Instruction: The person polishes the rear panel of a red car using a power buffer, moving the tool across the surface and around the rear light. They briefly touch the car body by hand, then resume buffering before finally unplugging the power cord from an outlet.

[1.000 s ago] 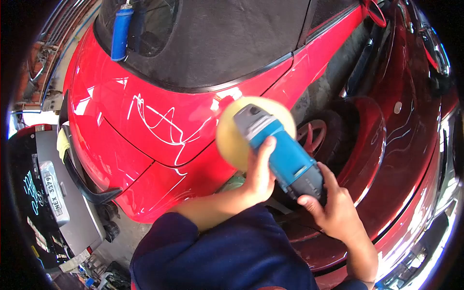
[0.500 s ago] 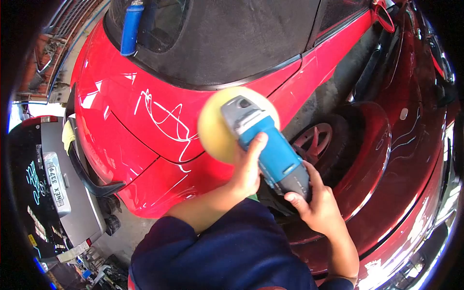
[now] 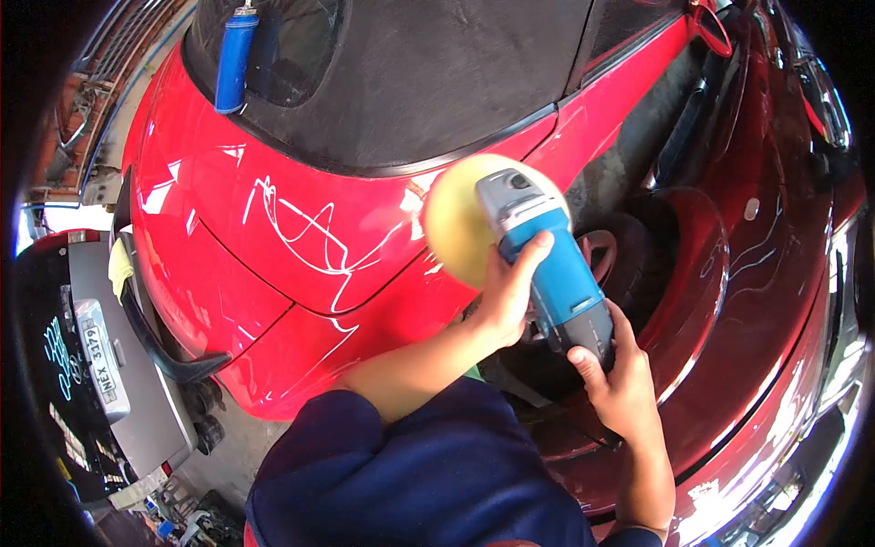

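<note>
Both my hands hold a blue and grey polisher (image 3: 558, 266) with a round yellow pad (image 3: 456, 223). My left hand (image 3: 510, 290) is wrapped around its body near the head, thumb on top. Around the dark rear end of the handle, my right hand (image 3: 622, 378) is closed. The pad lies over the rear side panel of a bright red car (image 3: 301, 228), close to the soft top's lower edge; I cannot tell how firmly it touches. White squiggled lines of what looks like polish (image 3: 321, 244) run across the red paint left of the pad.
A blue bottle (image 3: 236, 60) rests on the black soft top (image 3: 410, 82) by the rear window. To the right stands a dark red car (image 3: 775, 319), close by. A grey vehicle (image 3: 155, 365) is at left, with a yellow cloth (image 3: 119, 268) on the spoiler (image 3: 150, 333).
The polisher has moved right along the red panel, with both hands on it. More of the white lines now shows left of the pad. The view has shifted slightly.
</note>
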`<state>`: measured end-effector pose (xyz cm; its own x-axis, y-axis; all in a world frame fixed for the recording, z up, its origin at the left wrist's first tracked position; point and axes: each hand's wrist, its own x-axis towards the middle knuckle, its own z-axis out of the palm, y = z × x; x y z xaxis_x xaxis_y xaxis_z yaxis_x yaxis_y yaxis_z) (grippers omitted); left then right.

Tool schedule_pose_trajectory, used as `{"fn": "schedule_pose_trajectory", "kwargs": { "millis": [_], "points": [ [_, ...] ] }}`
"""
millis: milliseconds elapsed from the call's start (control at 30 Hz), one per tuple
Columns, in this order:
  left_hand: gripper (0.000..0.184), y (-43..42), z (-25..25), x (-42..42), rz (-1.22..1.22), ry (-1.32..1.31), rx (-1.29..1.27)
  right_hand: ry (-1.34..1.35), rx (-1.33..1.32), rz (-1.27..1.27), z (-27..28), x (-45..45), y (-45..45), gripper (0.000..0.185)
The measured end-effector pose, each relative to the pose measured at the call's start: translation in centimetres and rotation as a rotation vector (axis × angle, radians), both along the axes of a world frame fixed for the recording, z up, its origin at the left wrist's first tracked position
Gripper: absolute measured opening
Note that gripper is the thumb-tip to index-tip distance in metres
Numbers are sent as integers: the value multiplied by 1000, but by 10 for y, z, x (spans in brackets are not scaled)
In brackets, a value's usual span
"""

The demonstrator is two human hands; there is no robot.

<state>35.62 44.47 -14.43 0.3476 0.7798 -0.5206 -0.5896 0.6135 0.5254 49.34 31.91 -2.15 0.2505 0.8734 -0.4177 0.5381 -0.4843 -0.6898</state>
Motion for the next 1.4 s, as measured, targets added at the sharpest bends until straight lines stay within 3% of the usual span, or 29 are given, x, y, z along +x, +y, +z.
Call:
{"fn": "schedule_pose_trajectory", "kwargs": {
  "millis": [367,700,767,900,1100,1300,1400],
  "points": [
    [66,-33,-1,-62,125,99,40,53,39,220,-10,-19,-5,99],
    [62,34,-10,43,-105,-90,47,-171,176,10,-12,30,19,88],
    [69,43,-13,61,-140,-96,44,-114,56,-115,-10,34,24,83],
    [70,28,-20,53,-92,-68,-5,-42,26,-77,-5,33,19,87],
    [64,-36,-13,-24,47,-30,-39,-21,9,208,4,13,-4,101],
    [63,-15,-30,22,-14,10,-10,-125,15,120,16,30,10,98],
    [65,21,-18,64,-104,-139,-5,-251,87,74,12,51,24,94]
  ]
}}
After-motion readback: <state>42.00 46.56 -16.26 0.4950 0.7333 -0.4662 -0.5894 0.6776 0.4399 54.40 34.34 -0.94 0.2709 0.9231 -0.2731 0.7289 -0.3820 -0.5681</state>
